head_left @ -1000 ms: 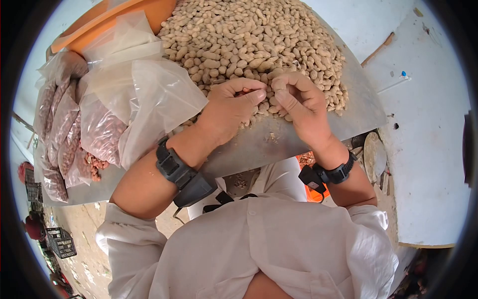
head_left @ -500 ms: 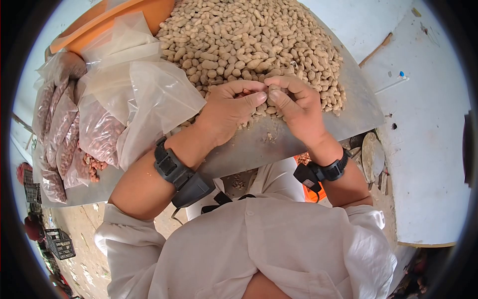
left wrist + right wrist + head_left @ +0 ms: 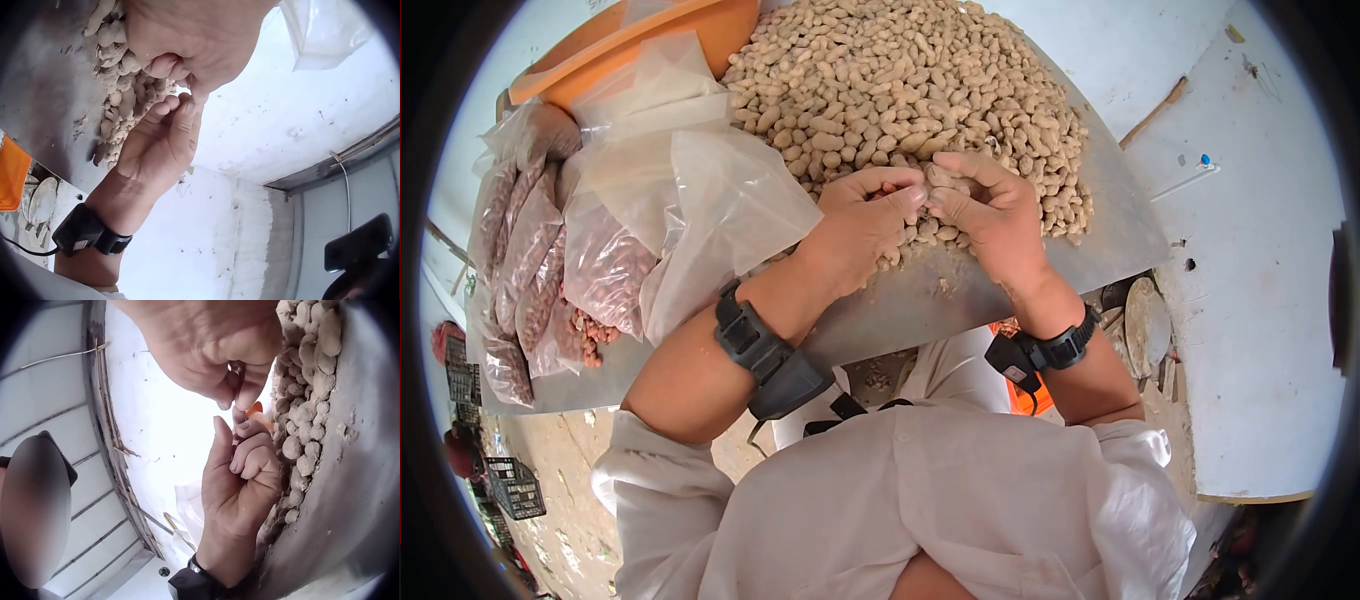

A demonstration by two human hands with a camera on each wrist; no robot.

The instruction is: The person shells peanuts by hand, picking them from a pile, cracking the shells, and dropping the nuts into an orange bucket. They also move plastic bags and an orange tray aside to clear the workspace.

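Both hands meet fingertip to fingertip over the front edge of a heap of unshelled peanuts (image 3: 920, 70). My left hand (image 3: 850, 230) has its fingers curled around a few reddish peanut kernels (image 3: 887, 188), its thumb lying along them. With thumb and forefinger, my right hand (image 3: 1005, 220) pinches a pale peanut (image 3: 946, 181) right beside the left thumb tip. In the right wrist view, the left hand (image 3: 240, 481) shows curled fingers below the right hand (image 3: 212, 350); the fingers largely hide what they hold.
Clear plastic bags (image 3: 605, 270) of reddish kernels lie on the metal tabletop (image 3: 870, 310) at left, with loose kernels (image 3: 590, 335) beside them. Behind the bags stands an orange basin (image 3: 640, 50). Below the table is an orange container (image 3: 1025, 398).
The right hand's thumb and forefinger have come over to the left fingertips, and a peanut now shows between them. The left hand keeps its hold on the kernels, nearly still.
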